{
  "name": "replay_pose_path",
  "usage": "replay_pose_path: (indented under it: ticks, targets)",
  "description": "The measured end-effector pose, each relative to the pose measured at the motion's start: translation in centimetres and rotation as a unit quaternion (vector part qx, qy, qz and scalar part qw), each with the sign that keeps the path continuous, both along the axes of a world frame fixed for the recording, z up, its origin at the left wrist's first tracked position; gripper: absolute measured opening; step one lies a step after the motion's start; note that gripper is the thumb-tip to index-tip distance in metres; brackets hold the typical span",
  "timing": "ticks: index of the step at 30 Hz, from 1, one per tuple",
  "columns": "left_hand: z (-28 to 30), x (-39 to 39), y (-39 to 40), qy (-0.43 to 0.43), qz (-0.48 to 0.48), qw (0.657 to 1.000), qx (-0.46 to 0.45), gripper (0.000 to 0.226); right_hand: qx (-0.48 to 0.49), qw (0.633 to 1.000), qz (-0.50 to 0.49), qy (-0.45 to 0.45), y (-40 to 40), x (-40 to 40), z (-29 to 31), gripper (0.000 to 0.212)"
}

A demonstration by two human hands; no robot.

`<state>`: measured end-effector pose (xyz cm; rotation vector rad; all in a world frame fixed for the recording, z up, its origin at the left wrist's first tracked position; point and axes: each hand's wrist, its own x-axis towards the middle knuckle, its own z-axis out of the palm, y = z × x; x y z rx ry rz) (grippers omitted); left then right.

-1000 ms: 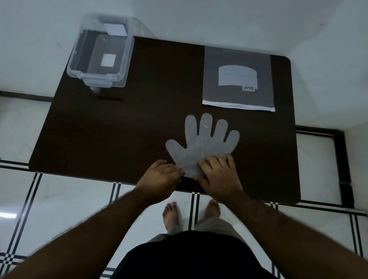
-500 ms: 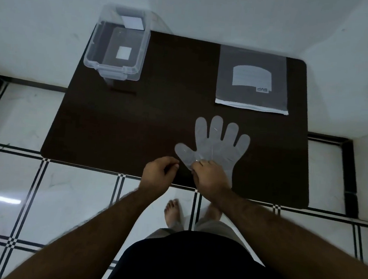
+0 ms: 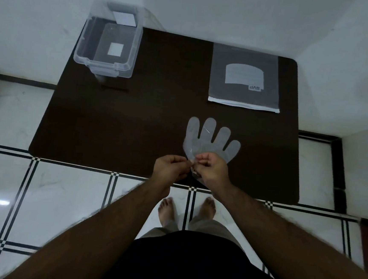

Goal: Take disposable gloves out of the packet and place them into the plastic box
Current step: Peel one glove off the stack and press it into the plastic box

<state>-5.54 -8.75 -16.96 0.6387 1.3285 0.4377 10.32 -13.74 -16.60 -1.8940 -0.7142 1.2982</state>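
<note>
Looking down from head height, the view shows a dark brown rectangular table (image 3: 118, 120) standing on white floor tiles with black lines. Just below the centre of the frame, both hands meet at the table's near edge. The left hand (image 3: 170, 168) and the right hand (image 3: 211, 169) are each curled nearly closed, with thumb and fingertips pinching the cuff end of a thin translucent plastic disposable glove (image 3: 209, 141). Its cuff looks bunched and partly lifted between the hands, while the rest lies flat on the table. The glove's long axis runs from the cuff at the hands towards the top of the frame, so its four spread fingers point away from the person, tilting slightly right. In the upper right lies a flat clear plastic packet with a pale label (image 3: 245, 77), apart from the glove. In the upper left stands an open, clear rectangular plastic box (image 3: 80, 53), well apart from the glove, with no gloves visible inside. Whether one layer or several is pinched cannot be told. Likely risks: the thin film could cling to itself or tear if the two hands pull apart sharply, or a weak pinch could let it slip and flutter off the table's edge.
</note>
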Motion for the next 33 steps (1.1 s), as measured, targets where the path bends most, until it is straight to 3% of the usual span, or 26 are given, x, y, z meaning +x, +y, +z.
replay_pose_path:
  ticks: [2,9,13,21,33]
  targets:
    - [0.2,0.4,0.1,-0.001,-0.007,1.000,0.008,0.031,0.003,1.000,-0.004,0.006,0.1,0.2,0.3,0.029]
    - [0.5,1.3,0.5,0.017,0.006,1.000,0.001,0.013,0.016,1.000,0.013,0.012,0.1,0.7,0.3,0.024]
    - [0.5,1.5,0.8,0.014,0.019,1.000,-0.014,0.015,0.020,0.999,0.030,0.010,0.0,0.9,0.1,0.027]
    - [0.6,2.0,1.0,0.043,-0.024,0.999,0.006,0.006,0.037,0.998,0.038,0.029,0.0,1.0,0.3,0.028]
    - [-0.4,1.0,1.3,0.039,0.049,0.997,-0.040,0.006,-0.047,0.988,-0.097,0.113,0.2,1.8,0.5,0.009]
